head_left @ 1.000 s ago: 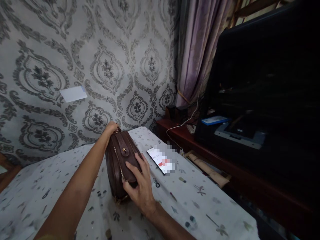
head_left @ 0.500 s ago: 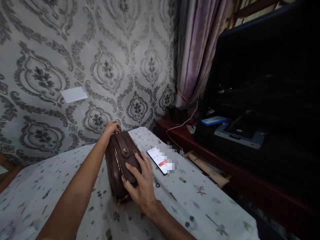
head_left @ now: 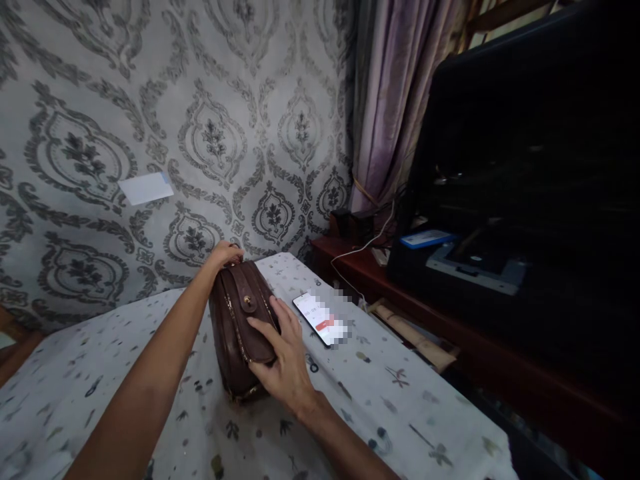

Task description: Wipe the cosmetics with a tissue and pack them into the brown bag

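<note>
A brown leather handbag (head_left: 233,333) with gold zips and a clasped flap lies on the patterned bed cover. At its far end, my left hand (head_left: 226,255) is closed on what looks like the bag's strap; the fingertips are partly hidden. My right hand (head_left: 285,353) lies over the near part of the bag, gripping it with the thumb by the left zip and the fingers on the flap and right side. A phone (head_left: 320,320) with a lit screen lies just right of the bag, apart from my hands.
The white bed cover (head_left: 400,427) reaches the wallpapered wall (head_left: 215,133). To the right stand a dark red wooden unit (head_left: 345,257) and a large black screen (head_left: 500,167). A white cable (head_left: 367,247) hangs over the unit. Purple curtains (head_left: 387,100) hang behind.
The fingers of my left hand have shifted a little at the bag's far end. My right hand has moved slightly up along the bag. The bag stays about where it was.
</note>
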`<move>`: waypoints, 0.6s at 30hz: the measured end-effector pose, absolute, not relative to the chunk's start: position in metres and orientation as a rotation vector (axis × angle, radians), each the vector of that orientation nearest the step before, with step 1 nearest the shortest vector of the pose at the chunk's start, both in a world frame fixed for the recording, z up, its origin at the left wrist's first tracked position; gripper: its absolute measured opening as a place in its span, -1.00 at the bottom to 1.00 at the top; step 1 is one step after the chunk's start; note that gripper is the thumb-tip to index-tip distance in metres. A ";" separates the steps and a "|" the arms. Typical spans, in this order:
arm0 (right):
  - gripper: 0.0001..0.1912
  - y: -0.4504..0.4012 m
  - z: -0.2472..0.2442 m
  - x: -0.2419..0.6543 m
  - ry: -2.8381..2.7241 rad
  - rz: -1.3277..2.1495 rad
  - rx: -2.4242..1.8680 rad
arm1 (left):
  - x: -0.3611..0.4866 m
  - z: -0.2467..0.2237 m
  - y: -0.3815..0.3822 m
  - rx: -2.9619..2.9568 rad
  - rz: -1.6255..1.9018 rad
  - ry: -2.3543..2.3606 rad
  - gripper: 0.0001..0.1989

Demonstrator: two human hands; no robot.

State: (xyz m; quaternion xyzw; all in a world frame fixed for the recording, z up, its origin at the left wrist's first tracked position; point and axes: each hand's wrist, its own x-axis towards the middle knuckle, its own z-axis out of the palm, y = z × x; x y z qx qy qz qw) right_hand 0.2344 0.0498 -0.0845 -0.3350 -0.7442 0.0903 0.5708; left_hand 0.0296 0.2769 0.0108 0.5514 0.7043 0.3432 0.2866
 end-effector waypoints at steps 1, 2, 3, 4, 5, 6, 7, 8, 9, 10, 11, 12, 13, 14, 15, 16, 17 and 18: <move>-0.45 0.050 -0.084 0.235 -1.752 0.219 -0.786 | 0.029 0.011 0.278 1.467 0.930 1.890 -0.63; -0.45 0.049 -0.083 0.235 -1.756 0.228 -0.783 | 0.029 0.011 0.279 1.459 0.946 1.897 -0.63; -0.45 0.049 -0.083 0.235 -1.757 0.240 -0.779 | 0.028 0.010 0.279 1.451 0.966 1.903 -0.63; -0.44 0.049 -0.083 0.235 -1.759 0.256 -0.773 | 0.028 0.010 0.280 1.448 0.989 1.906 -0.64; -0.43 0.048 -0.083 0.235 -1.759 0.273 -0.767 | 0.027 0.009 0.280 1.446 1.013 1.906 -0.64; -0.43 0.048 -0.083 0.235 -1.760 0.289 -0.761 | 0.026 0.008 0.279 1.445 1.037 1.904 -0.65; -0.42 0.048 -0.083 0.234 -1.758 0.300 -0.756 | 0.026 0.007 0.279 1.445 1.059 1.900 -0.65; -0.42 0.048 -0.083 0.234 -1.755 0.307 -0.751 | 0.025 0.006 0.278 1.445 1.077 1.893 -0.64; -0.42 0.048 -0.084 0.234 -1.750 0.309 -0.745 | 0.025 0.004 0.278 1.445 1.092 1.883 -0.64; -0.43 0.048 -0.084 0.234 -1.744 0.310 -0.739 | 0.025 0.003 0.277 1.445 1.103 1.872 -0.64; -0.43 0.049 -0.084 0.234 -1.740 0.309 -0.735 | 0.025 0.002 0.276 1.445 1.113 1.859 -0.64; -0.43 0.049 -0.084 0.234 -1.737 0.309 -0.732 | 0.025 0.001 0.275 1.445 1.120 1.845 -0.64; -0.43 0.049 -0.084 0.234 -1.738 0.309 -0.730 | 0.025 0.001 0.274 1.444 1.126 1.829 -0.65; -0.43 0.049 -0.084 0.234 -1.741 0.311 -0.730 | 0.025 0.000 0.274 1.442 1.131 1.813 -0.65; -0.42 0.049 -0.084 0.234 -1.745 0.312 -0.729 | 0.026 0.000 0.273 1.441 1.136 1.797 -0.65; -0.42 0.049 -0.085 0.234 -1.748 0.311 -0.729 | 0.026 0.000 0.272 1.440 1.139 1.781 -0.66; -0.42 0.049 -0.085 0.234 -1.749 0.312 -0.729 | 0.026 0.000 0.272 1.442 1.142 1.765 -0.66; -0.41 0.049 -0.085 0.234 -1.748 0.312 -0.729 | 0.026 0.000 0.271 1.444 1.146 1.749 -0.67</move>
